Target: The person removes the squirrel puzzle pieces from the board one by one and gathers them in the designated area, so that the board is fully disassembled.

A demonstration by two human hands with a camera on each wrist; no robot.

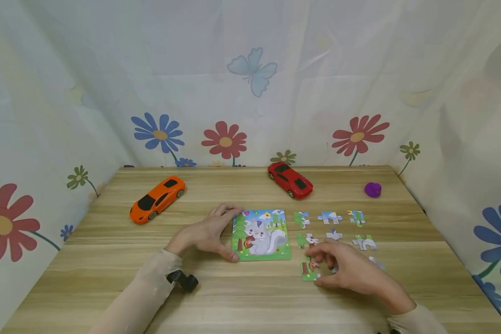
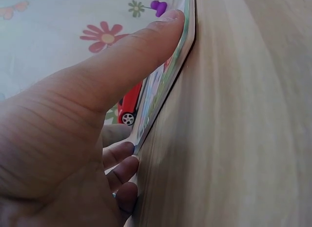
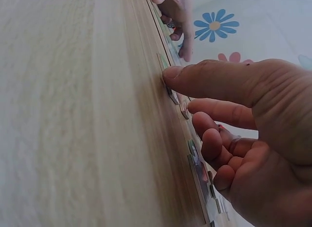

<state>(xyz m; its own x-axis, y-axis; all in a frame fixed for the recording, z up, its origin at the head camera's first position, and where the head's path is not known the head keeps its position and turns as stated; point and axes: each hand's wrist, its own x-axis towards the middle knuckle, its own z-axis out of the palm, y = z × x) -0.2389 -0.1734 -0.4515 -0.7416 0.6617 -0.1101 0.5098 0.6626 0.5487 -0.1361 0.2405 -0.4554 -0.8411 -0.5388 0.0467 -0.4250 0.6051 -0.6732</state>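
A square picture board [image 1: 260, 234] with a grey squirrel holding an acorn lies flat in the middle of the table. My left hand [image 1: 210, 230] spans its left side in the head view: the thumb [image 2: 151, 39] rests at the near corner, the other fingers at the far corner. To the right, my right hand [image 1: 346, 264] pinches a jigsaw piece [image 1: 305, 270] with a tree trunk on green, thumb on its near edge and index finger at its far edge. Other jigsaw pieces [image 1: 329, 217] lie in rows around that hand, which partly covers some of them.
An orange toy car [image 1: 157, 199] stands at the left, and a red toy car [image 1: 290, 180] toward the back edge. A small purple object [image 1: 373, 189] sits at the back right. Flower-printed cloth [image 1: 250, 111] surrounds the wooden table [image 1: 225, 297].
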